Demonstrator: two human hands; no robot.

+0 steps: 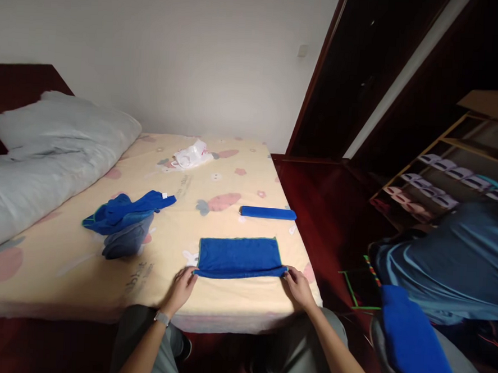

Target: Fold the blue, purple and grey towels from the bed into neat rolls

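A blue towel [239,256] lies folded flat near the front edge of the bed [79,272]. My left hand [181,288] pinches its near left corner. My right hand [297,286] pinches its near right corner. Both hands have their fingers closed on the folded front edge. A rolled blue towel [268,213] lies just behind it, near the bed's right edge. A heap of blue and grey cloths [125,221] sits to the left.
A grey pillow and duvet [44,151] fill the bed's left side. A white plastic bag [190,155] lies at the far end. A chair at the right holds more blue cloth [416,343]. A shoe rack [452,176] stands behind it on the dark red floor.
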